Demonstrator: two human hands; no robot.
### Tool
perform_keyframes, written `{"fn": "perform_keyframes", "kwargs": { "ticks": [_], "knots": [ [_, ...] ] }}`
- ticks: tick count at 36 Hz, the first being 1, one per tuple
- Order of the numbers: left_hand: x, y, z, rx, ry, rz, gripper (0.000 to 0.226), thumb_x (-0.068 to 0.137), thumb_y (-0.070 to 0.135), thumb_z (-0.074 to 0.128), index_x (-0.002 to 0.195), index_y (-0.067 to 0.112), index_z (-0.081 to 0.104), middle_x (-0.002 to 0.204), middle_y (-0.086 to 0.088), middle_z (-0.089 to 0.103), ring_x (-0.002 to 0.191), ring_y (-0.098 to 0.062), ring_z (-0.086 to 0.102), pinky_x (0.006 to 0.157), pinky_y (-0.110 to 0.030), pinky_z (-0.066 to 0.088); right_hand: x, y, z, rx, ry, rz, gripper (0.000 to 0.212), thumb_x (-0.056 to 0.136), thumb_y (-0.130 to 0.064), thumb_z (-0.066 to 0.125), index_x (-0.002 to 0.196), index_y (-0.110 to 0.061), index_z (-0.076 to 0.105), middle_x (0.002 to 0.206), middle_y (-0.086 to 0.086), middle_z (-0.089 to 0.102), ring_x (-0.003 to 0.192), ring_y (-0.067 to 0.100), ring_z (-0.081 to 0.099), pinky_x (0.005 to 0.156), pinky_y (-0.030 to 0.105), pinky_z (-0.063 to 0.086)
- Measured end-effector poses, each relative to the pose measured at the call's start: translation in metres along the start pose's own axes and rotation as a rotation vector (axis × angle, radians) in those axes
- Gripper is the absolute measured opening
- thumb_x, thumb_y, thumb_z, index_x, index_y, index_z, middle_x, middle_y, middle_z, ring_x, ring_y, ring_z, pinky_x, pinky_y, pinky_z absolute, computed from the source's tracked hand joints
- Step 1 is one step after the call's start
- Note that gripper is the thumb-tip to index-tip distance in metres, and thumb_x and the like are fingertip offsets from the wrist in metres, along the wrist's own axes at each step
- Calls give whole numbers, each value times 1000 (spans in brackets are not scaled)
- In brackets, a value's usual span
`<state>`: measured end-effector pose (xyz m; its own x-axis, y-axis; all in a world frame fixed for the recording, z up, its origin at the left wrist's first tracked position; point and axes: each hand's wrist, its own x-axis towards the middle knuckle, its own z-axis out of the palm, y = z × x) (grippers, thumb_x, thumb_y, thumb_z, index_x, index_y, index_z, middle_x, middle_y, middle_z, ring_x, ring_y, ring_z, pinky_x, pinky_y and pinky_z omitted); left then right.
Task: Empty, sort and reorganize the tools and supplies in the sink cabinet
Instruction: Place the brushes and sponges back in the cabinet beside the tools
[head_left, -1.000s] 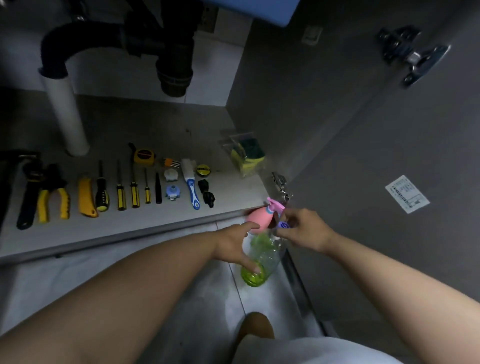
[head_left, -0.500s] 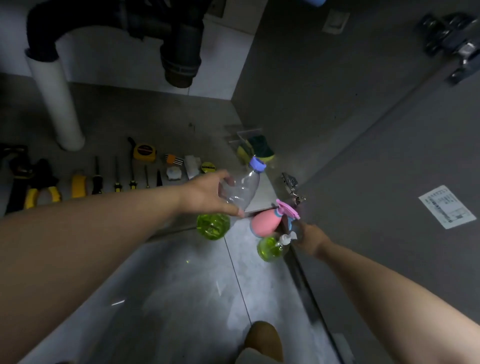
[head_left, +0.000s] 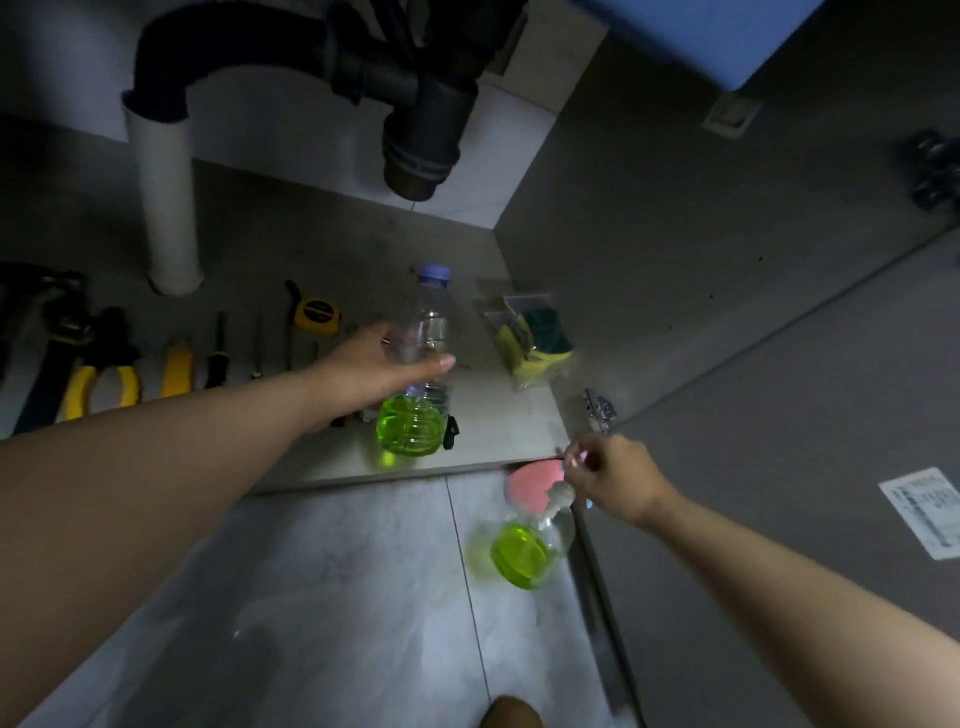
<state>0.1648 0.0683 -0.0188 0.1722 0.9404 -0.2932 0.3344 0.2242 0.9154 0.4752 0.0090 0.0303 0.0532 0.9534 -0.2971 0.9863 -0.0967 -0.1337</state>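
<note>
Tools lie in a neat row along the left of the cabinet floor (head_left: 322, 249): pliers (head_left: 104, 382) with yellow grips, a few screwdrivers (head_left: 218, 353), and a yellow tape measure (head_left: 316, 314) farther back, all with their long axes running near to far. Right of them, the left hand (head_left: 379, 369) is wrapped around the middle of a clear bottle (head_left: 423, 364) with a blue cap; the bottle stands almost upright, cap toward the far wall, its green liquid pooled at the bottom just over the near edge of the cabinet floor. Farther right, a bag of sponges (head_left: 535, 338) sits by the side wall. Nearest on the right, the right hand (head_left: 613, 478) is closed on the white trigger head of a spray bottle (head_left: 524, 551), which hangs tilted over the tiled floor, in front of a pink bottle (head_left: 532, 478). Judging by this, the left hand's bottle is the one closer to being set down inside.
</note>
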Motion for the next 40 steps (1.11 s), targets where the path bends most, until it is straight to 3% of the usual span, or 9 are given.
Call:
{"fn": "perform_keyframes", "kwargs": {
  "ticks": [5, 13, 16, 18, 22, 28, 31, 37, 40],
  "knots": [
    [4, 6, -9, -131, 110, 36, 55, 71, 79, 69, 111, 44, 53, 105, 21, 58, 97, -3, 60, 75, -26, 48, 33, -41, -53, -11, 73, -93, 5, 84, -22, 67, 82, -24, 71, 80, -3, 72, 79, 16, 66, 66, 22, 41],
    [11, -2, -8, -221, 179, 30, 68, 82, 73, 64, 134, 31, 51, 119, 11, 57, 102, -8, 56, 73, -23, 41, 109, -84, -66, -33, 149, -139, 8, 89, -22, 65, 88, -27, 72, 87, -2, 69, 95, 23, 69, 70, 19, 38],
    [14, -2, -7, -215, 202, 25, 62, 85, 70, 62, 130, 28, 54, 115, 12, 58, 95, -2, 56, 76, -23, 44, 137, -90, -58, -4, 205, -92, 11, 88, -17, 64, 86, -27, 70, 91, 6, 76, 62, 11, 65, 49, 7, 39],
    [17, -4, -6, -200, 221, -2, 61, 84, 71, 63, 122, 24, 57, 117, 4, 64, 105, -13, 62, 94, -33, 51, 155, -92, -50, 26, 249, -44, 16, 86, -12, 62, 90, -24, 72, 94, 8, 75, 53, 3, 57, 40, 1, 32],
    [21, -9, 1, -192, 202, -15, 59, 81, 70, 67, 118, 25, 61, 114, 1, 67, 108, -17, 64, 102, -39, 50, 178, -96, -37, 60, 324, 8, 24, 84, -7, 60, 94, -22, 75, 104, 5, 75, 99, 23, 70, 73, 12, 39],
    [27, -18, 16, -201, 136, 33, 53, 79, 61, 76, 113, 23, 60, 110, 7, 66, 106, -9, 63, 87, -26, 50, 194, -97, -22, 145, 318, 27, 41, 85, -9, 61, 124, -20, 67, 124, 12, 69, 118, 27, 63, 98, 21, 44],
    [32, -21, 24, -193, 68, 52, 58, 77, 60, 79, 117, 24, 59, 112, 8, 67, 110, -11, 63, 96, -31, 51, 191, -95, -13, 161, 252, 14, 56, 87, -10, 59, 143, -18, 52, 140, 13, 58, 128, 30, 55, 108, 33, 44],
    [33, -21, 34, -57, 14, 74, 87, 47, 86, 68, 116, 33, 58, 110, 14, 65, 102, -2, 62, 92, -29, 53, 169, -94, -28, 228, 284, -40, 41, 98, -23, 55, 136, -9, 56, 132, 20, 62, 119, 32, 61, 103, 40, 46],
    [30, -17, 37, -9, 3, 80, 85, 42, 89, 67, 110, 40, 55, 101, 25, 56, 90, 9, 55, 73, -17, 45, 134, -108, -50, 544, 175, -47, 26, 100, -33, 50, 112, -16, 66, 101, 15, 68, 82, 26, 64, 70, 37, 53]
  ]
}}
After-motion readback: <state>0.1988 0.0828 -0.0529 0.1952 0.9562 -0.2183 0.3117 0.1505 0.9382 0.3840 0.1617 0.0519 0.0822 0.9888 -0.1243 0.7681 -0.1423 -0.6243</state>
